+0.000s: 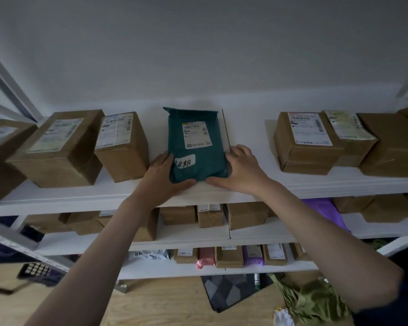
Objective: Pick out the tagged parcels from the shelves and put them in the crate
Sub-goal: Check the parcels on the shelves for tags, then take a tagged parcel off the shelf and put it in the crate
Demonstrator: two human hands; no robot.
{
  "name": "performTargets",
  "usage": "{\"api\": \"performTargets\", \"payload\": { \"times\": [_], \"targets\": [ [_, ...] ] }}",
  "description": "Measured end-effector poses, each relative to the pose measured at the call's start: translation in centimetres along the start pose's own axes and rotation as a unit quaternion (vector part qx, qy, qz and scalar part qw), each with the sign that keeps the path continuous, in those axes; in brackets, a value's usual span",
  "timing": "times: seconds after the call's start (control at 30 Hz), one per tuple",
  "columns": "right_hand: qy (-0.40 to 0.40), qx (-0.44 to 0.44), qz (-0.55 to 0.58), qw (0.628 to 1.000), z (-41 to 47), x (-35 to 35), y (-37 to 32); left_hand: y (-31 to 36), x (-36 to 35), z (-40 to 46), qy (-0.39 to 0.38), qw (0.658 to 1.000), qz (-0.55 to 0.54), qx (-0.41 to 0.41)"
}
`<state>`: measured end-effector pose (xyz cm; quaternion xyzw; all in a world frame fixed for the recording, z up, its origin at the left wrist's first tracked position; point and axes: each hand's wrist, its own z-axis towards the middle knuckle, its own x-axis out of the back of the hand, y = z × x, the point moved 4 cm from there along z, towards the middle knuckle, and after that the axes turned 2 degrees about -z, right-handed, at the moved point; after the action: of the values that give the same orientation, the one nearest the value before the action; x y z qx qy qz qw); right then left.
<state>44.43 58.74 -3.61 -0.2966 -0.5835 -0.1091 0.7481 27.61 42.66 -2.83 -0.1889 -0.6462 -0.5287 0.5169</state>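
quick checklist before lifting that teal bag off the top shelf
1. Handwritten tag on the teal plastic mailer bag: ok.
2. Left hand on its left side, thumb at the front edge: ok.
3. Right hand on its right side: ok.
4. Gap to the brown cardboard box on its left: ok.
5. Bag off the white shelf: not ok, resting on it.
6. Crate ready: cannot tell, out of view.

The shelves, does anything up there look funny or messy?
Yes. The green bag on the top shelf wears a handwritten white tag, unlike the brown boxes beside it. Both hands hold it.
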Motion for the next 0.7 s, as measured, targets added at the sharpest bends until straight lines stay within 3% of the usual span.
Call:
{"api": "performTargets", "payload": {
  "times": [0.27, 0.4, 0.7],
  "targets": [
    [-0.01, 0.011, 0.028, 0.999, 0.3, 0.1, -0.1, 0.5, -0.2, -0.2, 0.039, 0.999, -0.02, -0.028],
    [-0.001, 0.017, 0.059, 0.998, -0.8, 0.6, -0.1, 0.6, -0.2, -0.3, 0.044, 0.997, -0.066, -0.005],
    [0.059, 0.007, 0.084, 0.995, -3.4, 2.7, 0.7, 3.0, -0.1, -1.1, 0.068, 0.978, -0.191, -0.054]
  ]
}}
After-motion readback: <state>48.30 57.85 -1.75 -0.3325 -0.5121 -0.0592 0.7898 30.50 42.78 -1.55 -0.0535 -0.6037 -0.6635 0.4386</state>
